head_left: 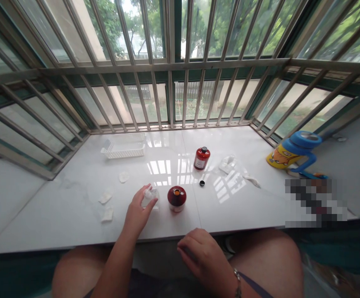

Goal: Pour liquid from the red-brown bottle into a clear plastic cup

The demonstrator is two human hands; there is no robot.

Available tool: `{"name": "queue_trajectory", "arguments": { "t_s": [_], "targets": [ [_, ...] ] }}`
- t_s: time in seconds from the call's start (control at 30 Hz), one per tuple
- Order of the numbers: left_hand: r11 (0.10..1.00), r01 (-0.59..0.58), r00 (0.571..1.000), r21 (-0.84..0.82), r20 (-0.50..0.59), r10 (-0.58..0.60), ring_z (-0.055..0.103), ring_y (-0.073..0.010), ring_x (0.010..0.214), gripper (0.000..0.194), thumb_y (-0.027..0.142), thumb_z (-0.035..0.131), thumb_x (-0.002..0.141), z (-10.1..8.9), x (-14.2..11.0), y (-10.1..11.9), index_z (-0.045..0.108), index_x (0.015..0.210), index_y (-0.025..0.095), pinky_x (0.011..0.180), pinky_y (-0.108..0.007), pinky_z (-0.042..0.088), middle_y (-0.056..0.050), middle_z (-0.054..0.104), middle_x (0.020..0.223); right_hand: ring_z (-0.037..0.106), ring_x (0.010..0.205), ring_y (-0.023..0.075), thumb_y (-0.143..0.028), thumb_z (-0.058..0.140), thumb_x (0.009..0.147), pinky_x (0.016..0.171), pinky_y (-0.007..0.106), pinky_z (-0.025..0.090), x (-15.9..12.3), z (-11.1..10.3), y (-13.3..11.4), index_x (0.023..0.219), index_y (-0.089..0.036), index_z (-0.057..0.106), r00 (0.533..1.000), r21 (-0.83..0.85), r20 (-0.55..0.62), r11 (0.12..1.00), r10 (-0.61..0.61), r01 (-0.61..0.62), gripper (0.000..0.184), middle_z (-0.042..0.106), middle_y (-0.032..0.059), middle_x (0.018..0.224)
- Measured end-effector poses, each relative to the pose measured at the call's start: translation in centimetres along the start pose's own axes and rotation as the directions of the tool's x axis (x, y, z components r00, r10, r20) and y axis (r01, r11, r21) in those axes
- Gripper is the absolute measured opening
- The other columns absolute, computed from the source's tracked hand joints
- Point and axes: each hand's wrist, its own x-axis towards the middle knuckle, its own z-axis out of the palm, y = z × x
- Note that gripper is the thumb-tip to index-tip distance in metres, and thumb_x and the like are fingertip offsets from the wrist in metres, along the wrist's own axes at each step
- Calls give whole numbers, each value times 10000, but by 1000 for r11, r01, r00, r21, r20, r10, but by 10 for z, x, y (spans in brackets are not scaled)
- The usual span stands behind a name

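My left hand [139,211] rests on the white marble sill [74,223] with its fingers closed on a clear plastic packet of white cotton pads [150,198]. Just right of it stands an open dark red bottle [176,198], its orange mouth showing. Its small black cap [202,183] lies farther back on the sill. A second dark red bottle [201,158] with a black cap and a white label stands behind that. My right hand [202,256] hangs below the sill's front edge, fingers curled, with nothing visible in it.
Several used white cotton pads [106,205] lie at the left. A white slotted tray [124,150] sits at the back left, crumpled clear plastic [234,167] at the right. A yellow and blue kettle-like cup [293,153] stands far right. Metal window bars [167,66] enclose the sill.
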Motion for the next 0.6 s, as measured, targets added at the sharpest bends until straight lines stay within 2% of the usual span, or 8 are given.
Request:
{"name": "queue_trajectory", "arguments": {
  "t_s": [0.1,0.23,0.37,0.6],
  "targets": [
    [1000,-1,999,-10,35,1,589,-345,1450,621,406,835,871,-5,-6,1,645,1435,230,1283,-531,416,-114,644,1536,645,874,209,-103,680,970,821,332,446,-3,5,2,1015,-261,631,1000,1,21,1000,11,-11,172,715,1,939],
    [996,85,994,-30,70,-83,605,-376,1423,711,350,879,820,-10,-11,7,625,1468,207,1257,-564,431,-123,673,1501,647,884,211,-103,681,967,824,332,448,-6,12,5,1028,-260,642,997,19,69,999,28,-29,174,720,-1,955],
    [990,126,987,-57,111,-119,621,-386,1403,719,344,915,763,-15,-13,13,670,1425,208,1246,-575,440,-119,700,1466,651,894,211,-113,692,961,830,330,450,-5,18,5,1023,-258,652,994,22,102,999,32,-34,163,722,-2,955],
    [989,131,988,-74,96,-124,675,-362,1339,703,358,943,714,-16,-18,15,703,1358,213,1208,-548,491,-103,740,1403,659,897,203,-106,692,954,837,323,451,-5,25,2,1025,-260,654,992,23,124,1000,9,-11,174,726,-5,958]
  ]
}}
